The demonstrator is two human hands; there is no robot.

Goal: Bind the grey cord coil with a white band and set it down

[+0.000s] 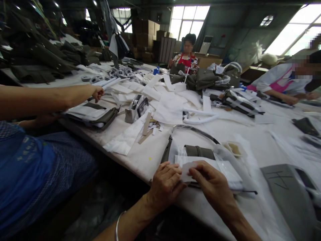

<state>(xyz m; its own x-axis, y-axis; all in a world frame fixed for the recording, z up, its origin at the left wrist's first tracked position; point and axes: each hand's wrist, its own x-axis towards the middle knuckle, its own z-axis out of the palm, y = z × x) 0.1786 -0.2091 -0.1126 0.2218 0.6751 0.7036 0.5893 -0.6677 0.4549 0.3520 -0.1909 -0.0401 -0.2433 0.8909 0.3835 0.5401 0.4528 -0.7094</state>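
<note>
In front of me a dark olive handbag (199, 152) lies on the table, its strap arched up behind it and white wrapping around it. My right hand (213, 182) pinches a small white paper sheet (187, 171) between thumb and fingers, over the near side of the bag. My left hand (167, 180) is closed at the left edge of that sheet, fingers bent and thumb beneath; its exact hold is partly hidden. A larger white sheet (210, 162) lies across the bag under my right hand.
To the left a co-worker's arm (50, 100) reaches over another wrapped bag (92, 113). Cardboard strips (147, 125), a tape dispenser (136, 108) and heaped white paper (168, 105) lie beyond. A grey panel (288, 194) is at right. Two people work across the table.
</note>
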